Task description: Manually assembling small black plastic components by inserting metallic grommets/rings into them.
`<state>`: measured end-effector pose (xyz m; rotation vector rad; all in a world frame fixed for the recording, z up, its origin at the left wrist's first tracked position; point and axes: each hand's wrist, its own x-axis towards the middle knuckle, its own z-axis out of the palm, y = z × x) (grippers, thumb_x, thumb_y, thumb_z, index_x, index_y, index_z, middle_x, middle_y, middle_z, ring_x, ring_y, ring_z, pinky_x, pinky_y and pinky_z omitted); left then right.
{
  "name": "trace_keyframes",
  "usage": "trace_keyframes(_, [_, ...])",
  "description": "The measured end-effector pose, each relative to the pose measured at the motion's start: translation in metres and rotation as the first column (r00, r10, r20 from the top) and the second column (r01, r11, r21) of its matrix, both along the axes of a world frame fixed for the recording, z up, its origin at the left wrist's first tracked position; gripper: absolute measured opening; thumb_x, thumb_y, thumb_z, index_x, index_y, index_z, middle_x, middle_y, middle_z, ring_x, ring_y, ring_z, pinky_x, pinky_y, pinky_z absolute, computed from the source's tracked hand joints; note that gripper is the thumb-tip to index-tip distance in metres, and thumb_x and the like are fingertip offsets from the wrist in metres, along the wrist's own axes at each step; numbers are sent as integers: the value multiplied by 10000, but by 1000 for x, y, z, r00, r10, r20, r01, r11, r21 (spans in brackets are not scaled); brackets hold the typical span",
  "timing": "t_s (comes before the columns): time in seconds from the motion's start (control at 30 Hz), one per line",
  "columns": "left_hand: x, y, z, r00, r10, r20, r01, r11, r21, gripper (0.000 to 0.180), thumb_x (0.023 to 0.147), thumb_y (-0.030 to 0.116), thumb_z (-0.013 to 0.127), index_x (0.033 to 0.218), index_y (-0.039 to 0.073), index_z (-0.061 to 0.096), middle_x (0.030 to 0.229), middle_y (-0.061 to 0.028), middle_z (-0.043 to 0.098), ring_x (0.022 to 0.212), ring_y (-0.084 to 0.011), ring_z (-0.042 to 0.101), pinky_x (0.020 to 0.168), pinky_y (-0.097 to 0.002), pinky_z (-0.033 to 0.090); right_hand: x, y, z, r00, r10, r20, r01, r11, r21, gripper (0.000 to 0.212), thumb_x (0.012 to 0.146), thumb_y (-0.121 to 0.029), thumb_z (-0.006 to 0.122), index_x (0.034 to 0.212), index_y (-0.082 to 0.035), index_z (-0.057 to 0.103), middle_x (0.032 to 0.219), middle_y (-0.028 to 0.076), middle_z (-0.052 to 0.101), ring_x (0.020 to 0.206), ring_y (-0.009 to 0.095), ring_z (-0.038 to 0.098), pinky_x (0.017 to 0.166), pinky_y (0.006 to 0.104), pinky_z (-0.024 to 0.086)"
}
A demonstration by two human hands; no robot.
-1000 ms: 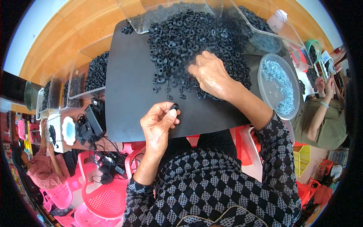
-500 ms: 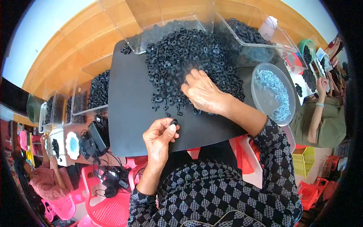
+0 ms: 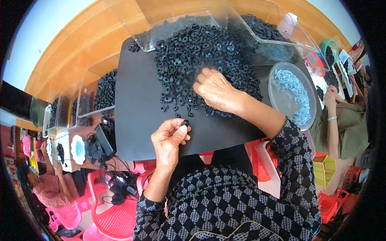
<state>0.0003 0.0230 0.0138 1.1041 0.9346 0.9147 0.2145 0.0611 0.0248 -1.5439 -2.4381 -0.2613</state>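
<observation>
Near the front edge of the dark table, my left hand is closed, pinching a small black plastic part between thumb and fingers. My right hand lies over the near side of a big heap of small black ring-like parts. Its fingers curl down into the heap, and the fingertips are hidden, so what they hold cannot be made out. A few loose parts have strayed from the heap toward my left hand.
Right of the heap, a round clear dish holds small shiny bluish pieces. Clear bins of black parts line the back. Black boxes and cables sit at left beside a pink chair. Co-workers sit on both sides.
My right hand stays at the heap with only a slight shift. My left hand keeps its pinch on the black part. The view has tilted a little; the right-hand co-worker's arm has moved.
</observation>
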Motion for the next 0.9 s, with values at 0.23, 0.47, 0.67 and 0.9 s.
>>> trace_keyframes(0.23, [1,0,2,1000,6,-6,-7,1000,-21,164,831,44,640,964,-48,613,798,-122,660,587,-138,588,519,-221,454,3,-11,5,986,-71,-154,79,996,44,73,683,-58,608,726,-2,591,751,151,609,798,305,569,710,399,463])
trace_keyframes(0.47, [8,4,-1,993,-59,103,63,997,-44,177,850,43,636,1005,-40,617,828,-99,661,629,-109,598,546,-201,465,-12,-48,25,716,-11,-698,-138,978,-156,105,721,-14,659,785,-18,576,695,62,554,655,208,539,600,333,442])
trace_keyframes(0.67, [11,0,2,992,-78,102,80,997,-22,171,856,43,628,1006,-40,622,822,-85,657,638,-101,591,554,-201,466,-25,-58,25,729,49,-683,-133,989,-71,86,738,-5,660,812,-15,616,732,53,575,678,230,541,637,327,447])
trace_keyframes(0.9, [11,-3,3,991,-90,99,94,995,-32,179,852,41,631,1010,-44,621,823,-96,663,633,-103,594,551,-202,469,-25,-64,21,749,58,-660,-69,998,9,103,737,-14,679,838,-24,659,780,69,609,702,239,558,639,334,455])
